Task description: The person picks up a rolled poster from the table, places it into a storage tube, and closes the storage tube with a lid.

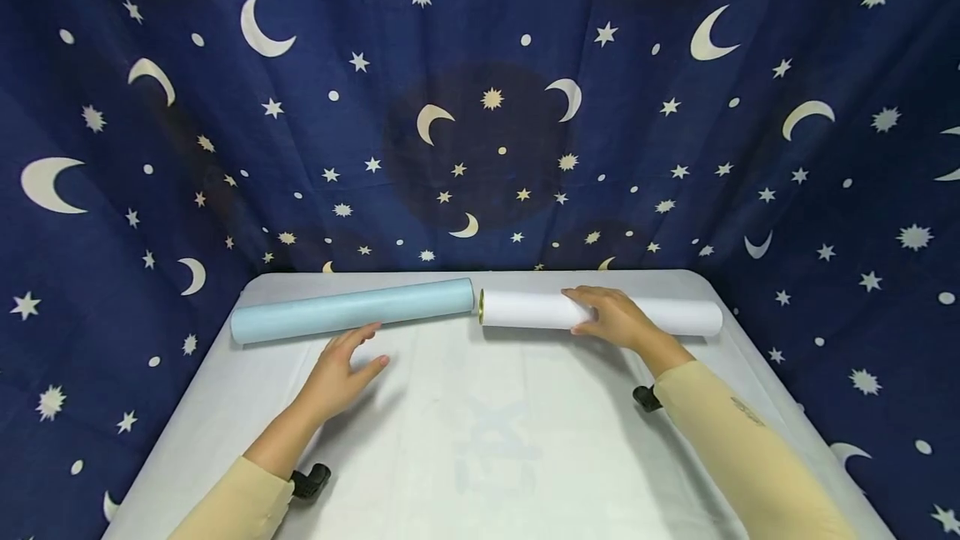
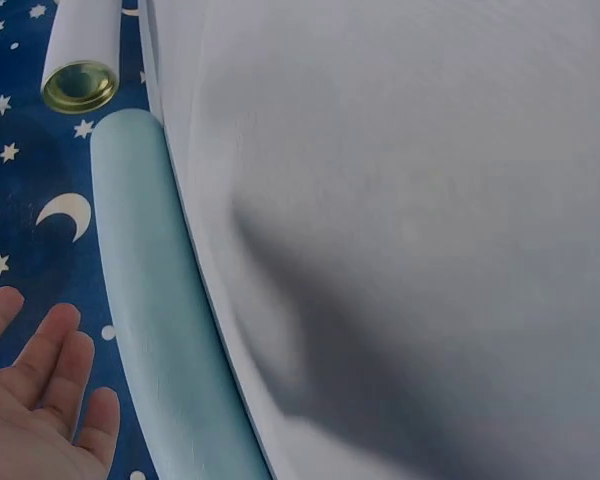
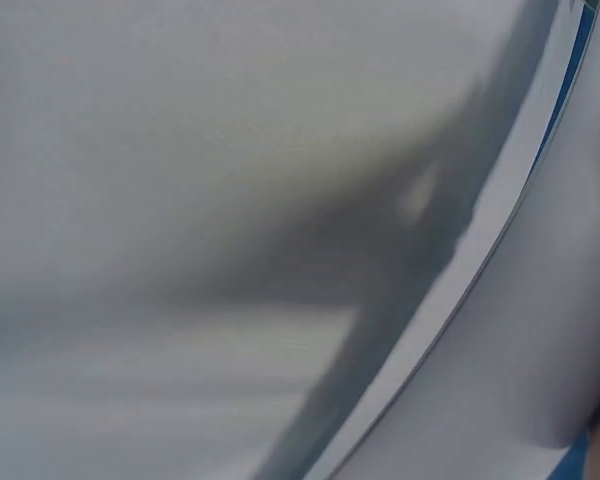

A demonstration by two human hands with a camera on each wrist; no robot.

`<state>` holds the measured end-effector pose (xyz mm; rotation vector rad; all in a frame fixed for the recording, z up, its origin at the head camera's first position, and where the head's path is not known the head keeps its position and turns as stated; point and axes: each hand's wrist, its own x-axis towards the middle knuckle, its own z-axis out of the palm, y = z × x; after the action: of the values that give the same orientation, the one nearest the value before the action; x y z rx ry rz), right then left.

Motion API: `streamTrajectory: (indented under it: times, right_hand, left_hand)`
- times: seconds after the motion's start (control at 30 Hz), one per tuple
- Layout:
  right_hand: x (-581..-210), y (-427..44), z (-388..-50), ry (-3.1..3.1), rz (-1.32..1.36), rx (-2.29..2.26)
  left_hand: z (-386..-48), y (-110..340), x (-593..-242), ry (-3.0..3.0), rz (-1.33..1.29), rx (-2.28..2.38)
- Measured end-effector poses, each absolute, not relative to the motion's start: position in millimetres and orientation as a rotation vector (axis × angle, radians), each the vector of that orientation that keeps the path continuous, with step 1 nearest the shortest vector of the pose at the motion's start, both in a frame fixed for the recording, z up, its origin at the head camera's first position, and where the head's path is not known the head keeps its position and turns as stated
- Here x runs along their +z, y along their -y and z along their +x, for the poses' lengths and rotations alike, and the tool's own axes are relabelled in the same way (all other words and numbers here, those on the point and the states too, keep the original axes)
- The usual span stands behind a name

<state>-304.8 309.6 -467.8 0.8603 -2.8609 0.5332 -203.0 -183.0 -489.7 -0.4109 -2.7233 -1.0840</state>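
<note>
A light blue tube (image 1: 352, 312) lies slantwise at the back left of the white table. My left hand (image 1: 341, 377) is in front of it, thumb apart and fingers extended, holding nothing. In the left wrist view a gap shows between those fingers and the blue tube (image 2: 165, 300). At the back right lies a white tube (image 1: 525, 309) with a gold-coloured metal end facing left. My right hand (image 1: 618, 319) grips it near its middle, fingers over the top and thumb on the near side. Up close, the white tube (image 3: 510, 330) fills the right wrist view's right side; most of that hand is hidden.
The white-covered table (image 1: 465, 407) has rounded far corners. A dark blue curtain (image 1: 480, 40) with moons and stars hangs behind and along both sides. The two tubes lie nearly end to end with a narrow gap.
</note>
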Motion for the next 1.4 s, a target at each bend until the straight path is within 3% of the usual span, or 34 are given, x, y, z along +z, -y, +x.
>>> streamTrajectory:
  times: [0.87,1.4]
  right_hand:
    - [-486,-307,-334,2.999,0.677,0.483]
    - [-482,-300,-340,2.938,0.697,0.435]
  left_hand:
    - [-188,219,-494,2.768,-0.259,-0.832]
    - [-182,223,-487,2.822,-0.199,-0.705]
